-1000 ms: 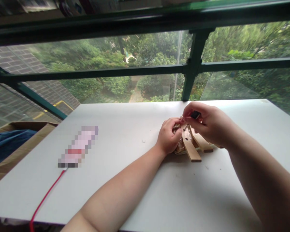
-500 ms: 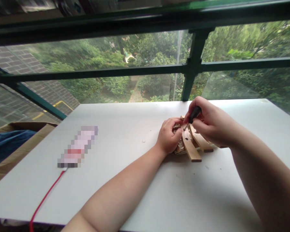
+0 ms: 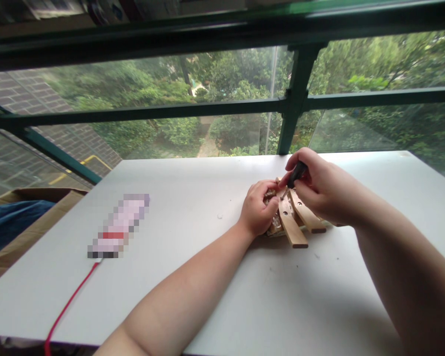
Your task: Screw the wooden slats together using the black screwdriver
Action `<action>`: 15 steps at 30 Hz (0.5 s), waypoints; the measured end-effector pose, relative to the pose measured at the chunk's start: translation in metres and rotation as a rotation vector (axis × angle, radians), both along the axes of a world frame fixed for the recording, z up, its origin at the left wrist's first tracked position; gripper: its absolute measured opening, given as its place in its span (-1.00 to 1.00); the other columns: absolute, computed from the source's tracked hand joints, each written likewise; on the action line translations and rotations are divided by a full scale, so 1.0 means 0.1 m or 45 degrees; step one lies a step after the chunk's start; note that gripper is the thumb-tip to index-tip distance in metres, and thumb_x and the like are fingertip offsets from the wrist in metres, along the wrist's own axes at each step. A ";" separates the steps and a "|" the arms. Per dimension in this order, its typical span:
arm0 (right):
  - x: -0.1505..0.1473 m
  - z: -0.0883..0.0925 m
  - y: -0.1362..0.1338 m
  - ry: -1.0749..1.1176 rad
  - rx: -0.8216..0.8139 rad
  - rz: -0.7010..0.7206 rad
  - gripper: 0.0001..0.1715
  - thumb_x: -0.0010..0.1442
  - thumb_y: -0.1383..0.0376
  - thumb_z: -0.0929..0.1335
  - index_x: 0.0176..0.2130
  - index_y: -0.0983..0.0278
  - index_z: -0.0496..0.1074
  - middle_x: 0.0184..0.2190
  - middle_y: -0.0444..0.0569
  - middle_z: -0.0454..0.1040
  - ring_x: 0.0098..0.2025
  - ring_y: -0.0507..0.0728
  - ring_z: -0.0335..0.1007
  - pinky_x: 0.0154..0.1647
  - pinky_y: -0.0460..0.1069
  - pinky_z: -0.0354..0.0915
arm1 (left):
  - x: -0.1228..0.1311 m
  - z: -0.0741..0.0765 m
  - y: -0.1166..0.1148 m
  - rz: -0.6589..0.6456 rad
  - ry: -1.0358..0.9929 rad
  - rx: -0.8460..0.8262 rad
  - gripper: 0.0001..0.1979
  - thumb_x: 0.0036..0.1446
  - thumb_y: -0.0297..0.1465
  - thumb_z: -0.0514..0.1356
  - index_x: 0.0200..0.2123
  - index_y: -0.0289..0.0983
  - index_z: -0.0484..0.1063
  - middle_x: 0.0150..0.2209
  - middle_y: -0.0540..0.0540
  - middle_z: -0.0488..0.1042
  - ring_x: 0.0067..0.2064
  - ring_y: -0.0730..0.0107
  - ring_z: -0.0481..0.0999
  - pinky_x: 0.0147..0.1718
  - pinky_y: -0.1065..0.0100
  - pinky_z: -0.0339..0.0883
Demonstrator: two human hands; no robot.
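My right hand [image 3: 317, 185] is wrapped round the black handle of a screwdriver [image 3: 297, 173], its thin shaft slanting down to a screw on a pale wooden slat [image 3: 292, 230]. Beside it a second wooden slat [image 3: 311, 220] lies at an angle, with a dark screw or hole showing. Both slats rest on a brownish piece with a shiny, clear-looking surface [image 3: 276, 222], whose kind I cannot make out. My left hand [image 3: 258, 207] grips this wooden assembly from the left, thumb against the slat and fingers curled over its far end. The palms hide part of the assembly.
A white table [image 3: 193, 198] carries the work. At left lies a blurred-out phone-like object [image 3: 122, 222] with a red cable [image 3: 72, 301] running off the near edge. A cardboard box [image 3: 65, 202] with blue cloth stands beyond the left edge. Green-framed windows [image 3: 170, 114] border the far side.
The screwdriver handle has tilted and turned slightly in my right hand, its tip staying at the same slat. My left hand keeps its hold on the assembly.
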State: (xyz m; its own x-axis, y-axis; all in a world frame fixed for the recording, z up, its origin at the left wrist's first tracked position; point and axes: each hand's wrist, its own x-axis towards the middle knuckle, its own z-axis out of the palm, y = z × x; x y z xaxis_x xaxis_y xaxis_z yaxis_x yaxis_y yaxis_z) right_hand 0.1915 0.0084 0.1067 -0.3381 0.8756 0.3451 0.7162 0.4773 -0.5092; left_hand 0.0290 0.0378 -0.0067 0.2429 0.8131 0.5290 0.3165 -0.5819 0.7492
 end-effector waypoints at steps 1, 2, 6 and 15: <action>0.00 0.00 0.00 -0.006 0.002 -0.007 -0.62 0.04 0.47 0.27 -0.13 0.17 0.22 -0.32 -0.08 0.52 -0.36 0.11 0.40 -0.36 -0.03 0.23 | 0.00 0.00 0.00 0.001 0.004 -0.002 -0.71 0.13 -0.50 0.12 -0.06 -0.22 0.40 0.01 -0.11 0.46 0.08 0.20 0.40 0.14 0.19 0.23; 0.00 0.01 0.00 -0.010 0.002 -0.013 -0.62 0.04 0.47 0.27 -0.13 0.17 0.22 -0.32 -0.08 0.53 -0.37 0.11 0.40 -0.37 -0.03 0.23 | 0.00 0.00 0.00 0.002 0.007 -0.003 -0.72 0.13 -0.49 0.11 -0.07 -0.22 0.40 0.01 -0.11 0.46 0.07 0.20 0.40 0.14 0.19 0.24; 0.01 0.01 0.01 -0.036 -0.006 -0.031 -0.62 0.04 0.45 0.28 -0.12 0.16 0.23 -0.32 -0.08 0.53 -0.37 0.11 0.40 -0.38 -0.04 0.21 | 0.00 0.00 0.00 0.006 0.005 0.006 -0.71 0.12 -0.51 0.11 -0.08 -0.22 0.39 0.00 -0.10 0.47 0.07 0.22 0.40 0.15 0.20 0.23; 0.02 0.04 0.01 -0.135 0.015 -0.068 -0.72 0.07 0.39 0.29 -0.16 0.17 0.28 -0.38 -0.08 0.49 -0.41 0.11 0.35 -0.41 -0.04 0.18 | 0.00 -0.01 0.01 0.008 0.013 0.016 -0.75 0.13 -0.48 0.10 -0.10 -0.24 0.40 0.00 -0.12 0.47 0.06 0.22 0.41 0.14 0.20 0.23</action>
